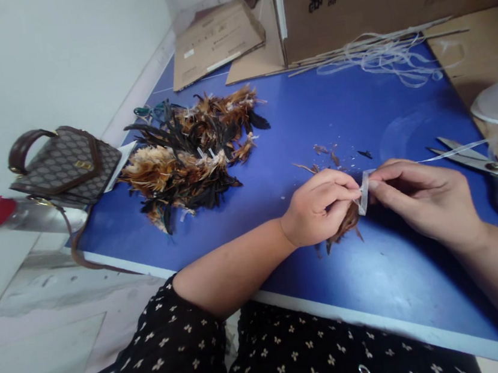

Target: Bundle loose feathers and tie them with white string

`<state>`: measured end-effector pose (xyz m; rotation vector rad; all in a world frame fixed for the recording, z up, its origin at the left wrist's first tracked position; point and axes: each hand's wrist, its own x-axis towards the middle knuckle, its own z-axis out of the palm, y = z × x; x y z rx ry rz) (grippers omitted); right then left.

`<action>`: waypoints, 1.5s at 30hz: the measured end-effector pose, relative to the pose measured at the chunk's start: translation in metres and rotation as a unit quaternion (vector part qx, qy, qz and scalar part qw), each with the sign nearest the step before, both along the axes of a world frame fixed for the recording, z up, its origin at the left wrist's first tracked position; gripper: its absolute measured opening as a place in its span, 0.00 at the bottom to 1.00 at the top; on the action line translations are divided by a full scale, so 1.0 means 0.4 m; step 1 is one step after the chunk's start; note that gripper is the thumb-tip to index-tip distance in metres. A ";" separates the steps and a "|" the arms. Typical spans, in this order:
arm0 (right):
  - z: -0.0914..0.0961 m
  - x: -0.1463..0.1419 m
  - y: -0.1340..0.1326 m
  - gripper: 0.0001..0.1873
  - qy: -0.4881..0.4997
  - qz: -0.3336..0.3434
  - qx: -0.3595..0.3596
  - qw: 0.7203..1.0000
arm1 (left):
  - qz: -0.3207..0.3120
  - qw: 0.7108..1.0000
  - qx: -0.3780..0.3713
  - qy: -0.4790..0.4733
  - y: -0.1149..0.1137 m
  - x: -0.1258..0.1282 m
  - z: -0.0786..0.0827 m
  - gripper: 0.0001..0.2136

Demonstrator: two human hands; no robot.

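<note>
My left hand is closed around a small bundle of brown feathers, whose tips stick out below and behind the fingers. Between the two hands, a translucent white ribbon stands in a loop at the bundle's end. My right hand pinches this ribbon between thumb and forefinger, close to the left fingertips. From behind the right hand, a thin strip of the ribbon runs off toward the scissors, which lie open at the right. The feather ends inside my left fist are hidden.
A pile of brown and black feather bunches lies on the blue table. Left of it stand a patterned handbag and a red-capped bottle. Cardboard, thin sticks and a tangle of white ribbon are at the back.
</note>
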<state>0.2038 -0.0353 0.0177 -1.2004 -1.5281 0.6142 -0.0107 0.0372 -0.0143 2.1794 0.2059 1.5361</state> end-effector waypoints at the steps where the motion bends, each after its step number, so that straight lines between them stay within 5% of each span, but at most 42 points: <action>1: -0.003 0.001 0.001 0.03 -0.009 -0.019 0.010 1.000 | -0.002 1.000 -0.006 0.000 0.001 -0.001 0.001 0.08; 12: 0.000 0.001 0.011 0.07 -0.118 -0.124 0.079 0.982 | -0.020 0.998 -0.059 0.009 0.014 -0.019 0.005 0.06; 20: -0.005 0.019 -0.004 0.08 -0.021 -0.139 -0.031 0.990 | -0.010 0.996 -0.088 0.022 0.012 -0.014 -0.002 0.07; 25: 0.001 0.039 0.005 0.14 -0.070 -0.012 -0.083 0.994 | -0.014 0.983 -0.183 0.025 0.012 -0.014 -0.009 0.05; 29: -0.012 0.038 0.009 0.12 -0.124 0.018 -0.065 0.990 | -0.073 0.937 -0.341 0.027 0.014 -0.012 -0.016 0.05; 33: -0.030 0.037 0.000 0.26 -0.081 -0.004 -0.093 0.992 | -0.156 0.856 -0.492 0.037 0.012 -0.014 -0.008 0.11; 39: -0.004 0.028 -0.016 0.40 -0.018 0.042 -0.058 0.997 | -0.197 0.775 -0.599 0.042 0.000 -0.009 -0.007 0.17; 45: 0.008 0.025 -0.026 0.23 0.054 0.044 -0.094 0.993 | -0.203 0.729 -0.653 0.032 -0.017 0.002 -0.002 0.22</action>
